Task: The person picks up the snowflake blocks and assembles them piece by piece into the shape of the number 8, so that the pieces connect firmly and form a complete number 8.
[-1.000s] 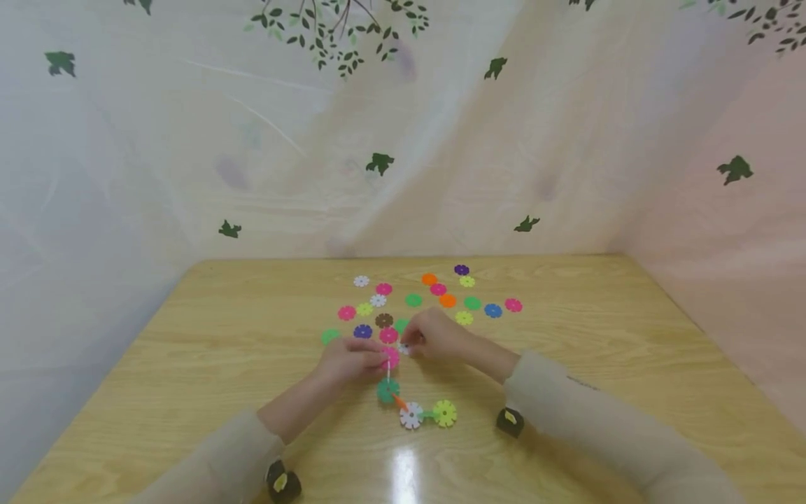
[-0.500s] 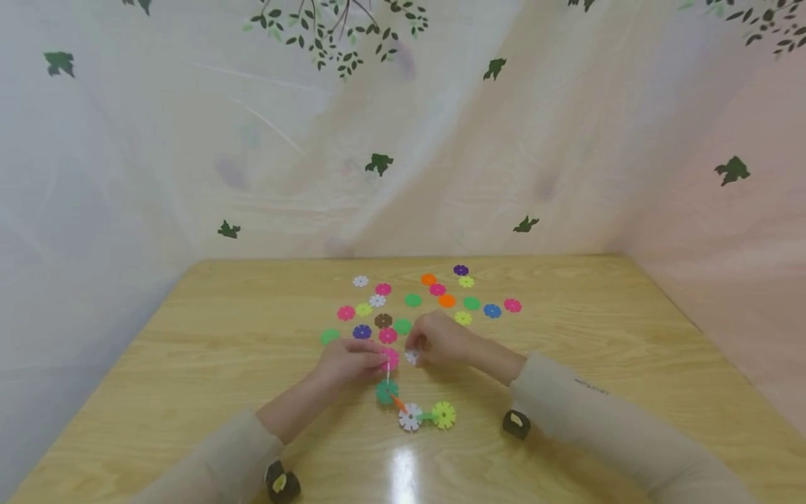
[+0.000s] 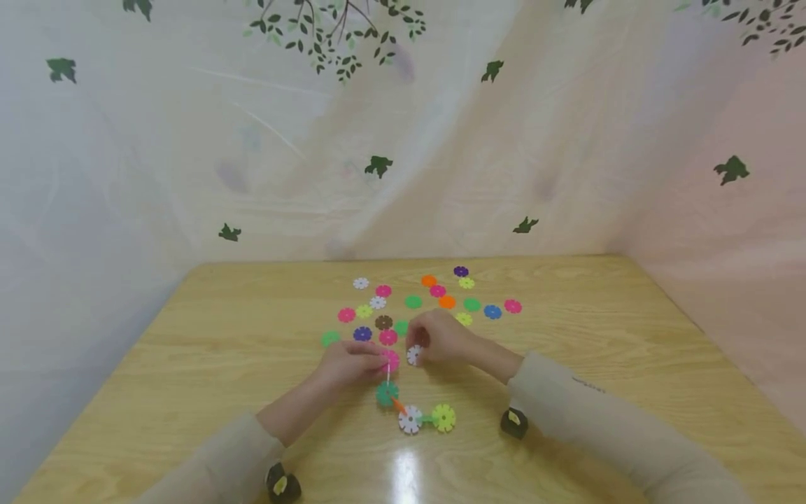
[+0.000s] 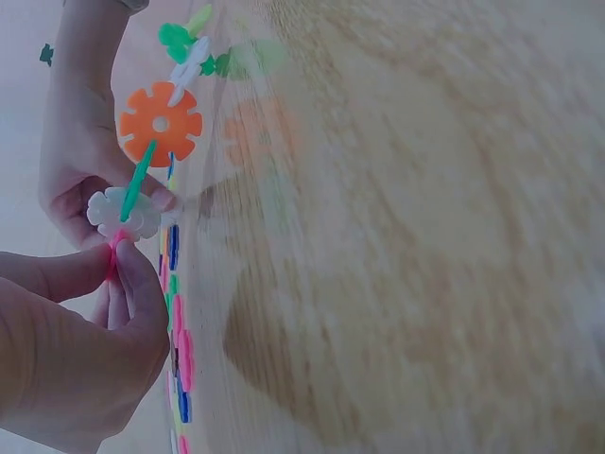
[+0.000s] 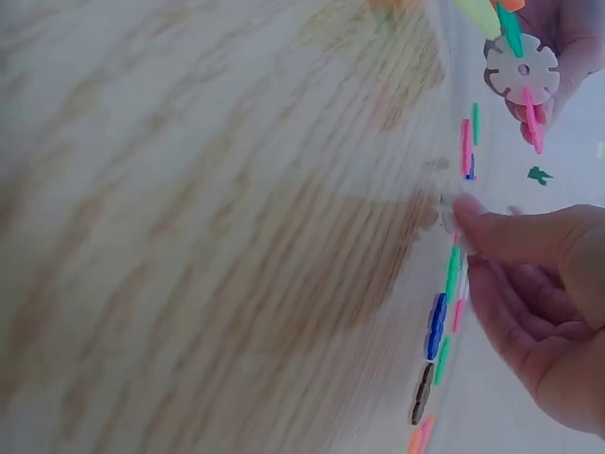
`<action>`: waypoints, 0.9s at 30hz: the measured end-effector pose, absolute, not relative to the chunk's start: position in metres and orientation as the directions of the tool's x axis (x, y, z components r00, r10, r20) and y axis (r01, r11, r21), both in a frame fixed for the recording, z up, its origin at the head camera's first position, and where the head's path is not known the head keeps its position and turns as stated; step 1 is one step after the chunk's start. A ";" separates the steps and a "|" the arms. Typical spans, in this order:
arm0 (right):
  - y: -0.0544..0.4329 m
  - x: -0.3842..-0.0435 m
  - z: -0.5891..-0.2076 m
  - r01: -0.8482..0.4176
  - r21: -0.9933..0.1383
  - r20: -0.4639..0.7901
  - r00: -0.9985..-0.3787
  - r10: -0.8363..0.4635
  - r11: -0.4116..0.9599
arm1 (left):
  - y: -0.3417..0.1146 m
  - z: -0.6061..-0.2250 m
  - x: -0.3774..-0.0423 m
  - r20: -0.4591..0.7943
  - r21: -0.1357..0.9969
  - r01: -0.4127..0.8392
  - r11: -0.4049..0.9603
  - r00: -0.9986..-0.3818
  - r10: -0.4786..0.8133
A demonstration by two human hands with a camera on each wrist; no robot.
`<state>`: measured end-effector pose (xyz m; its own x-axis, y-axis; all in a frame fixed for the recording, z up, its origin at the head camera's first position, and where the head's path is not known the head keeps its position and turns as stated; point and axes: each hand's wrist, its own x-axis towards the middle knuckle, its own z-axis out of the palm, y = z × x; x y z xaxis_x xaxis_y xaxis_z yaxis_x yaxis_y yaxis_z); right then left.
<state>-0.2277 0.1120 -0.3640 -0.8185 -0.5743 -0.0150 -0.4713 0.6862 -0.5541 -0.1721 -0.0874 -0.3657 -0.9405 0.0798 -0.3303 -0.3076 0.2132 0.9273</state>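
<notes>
My left hand (image 3: 349,360) pinches a pink notched flower disc (image 3: 391,361) between thumb and fingers. That disc ends a chain of interlocked discs: a white one (image 4: 118,214), a teal one (image 3: 387,393), an orange one (image 4: 161,123), another white one (image 3: 411,419), a green one and a yellow one (image 3: 443,418). The left wrist view shows the chain raised off the tabletop. To the right, my right hand (image 3: 441,337) pinches a separate white disc (image 3: 413,355) by its edge. A small gap lies between it and the pink disc. Fingers partly cover both discs.
Several loose flower discs lie flat beyond the hands, among them a brown disc (image 3: 383,323), a dark blue one (image 3: 362,334) and a blue one (image 3: 492,312). The wooden table (image 3: 252,301) meets a leaf-patterned curtain (image 3: 441,175) at its far edge.
My right hand has drawn the white disc slightly right and toward me, and turned it so more of its face shows. My left hand and the chain have stayed nearly in place.
</notes>
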 end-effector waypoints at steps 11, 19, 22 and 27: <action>0.118 -0.228 -0.362 -0.441 -0.694 0.100 -0.842 -0.530 0.570 | -0.085 -0.367 -0.171 -0.322 0.931 -0.302 0.205 -0.944 0.075; 0.116 -0.227 -0.361 -0.464 -0.726 0.127 -0.816 -0.564 0.507 | -0.086 -0.368 -0.172 -0.332 0.928 -0.308 0.211 -0.939 0.092; 0.116 -0.227 -0.361 -0.463 -0.744 0.130 -0.808 -0.574 0.483 | -0.087 -0.367 -0.172 -0.336 0.925 -0.310 0.218 -0.938 0.091; 0.116 -0.227 -0.362 -0.461 -0.772 0.139 -0.794 -0.592 0.438 | -0.087 -0.366 -0.171 -0.329 0.924 -0.301 0.237 -0.940 0.087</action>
<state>-0.2265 0.1157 -0.3622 -0.7943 -0.5915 0.1386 -0.4607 0.4376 -0.7722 -0.1711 -0.0867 -0.3656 -0.9404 0.0873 -0.3287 -0.3008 0.2374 0.9237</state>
